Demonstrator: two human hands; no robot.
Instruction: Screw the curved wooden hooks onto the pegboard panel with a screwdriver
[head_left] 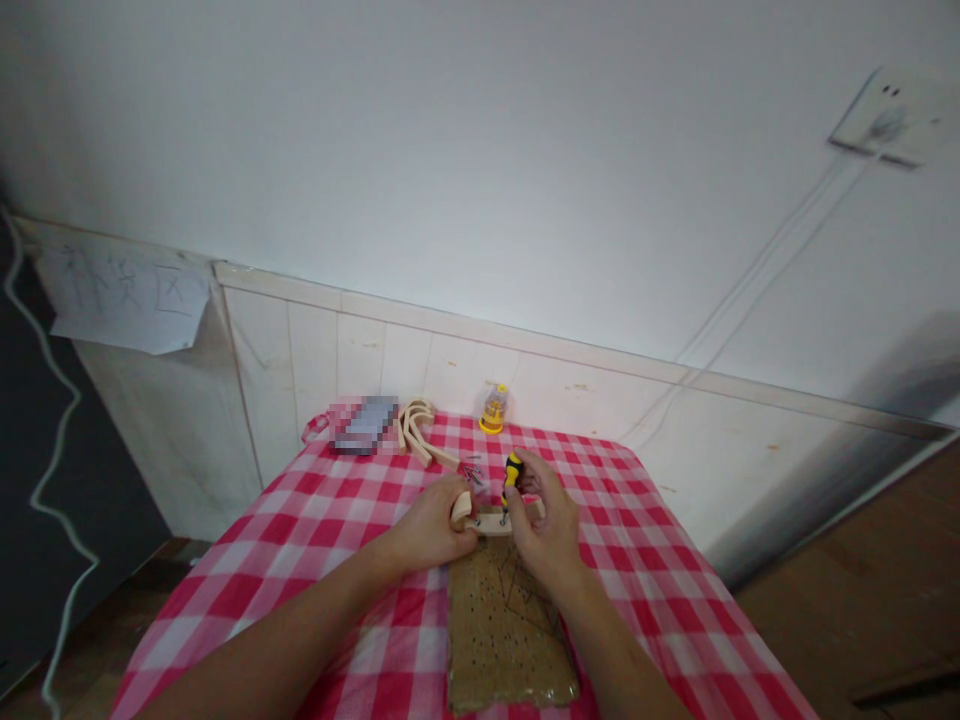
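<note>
My left hand [441, 524] is closed around the left end of a curved pale wooden piece [491, 524], which lies across the far end of a brown cardboard pad [501, 630]. In my right hand [549, 520] is a short yellow and black screwdriver [513, 478], held upright with its tip down at a screw [504, 518] in the wood. A second screw [478, 521] stands in the piece nearer my left hand. Several loose screws [471, 472] lie just beyond on the cloth. Part of the wooden piece is hidden by my fingers.
Several curved wooden pieces [416, 432] lie at the back, beside a pixelated flat object [365, 426]. A yellow-based clear container [493, 410] stands near the wall. A red and white checked cloth [360, 590] covers the table. Cables hang from a wall socket [889, 120] on the right.
</note>
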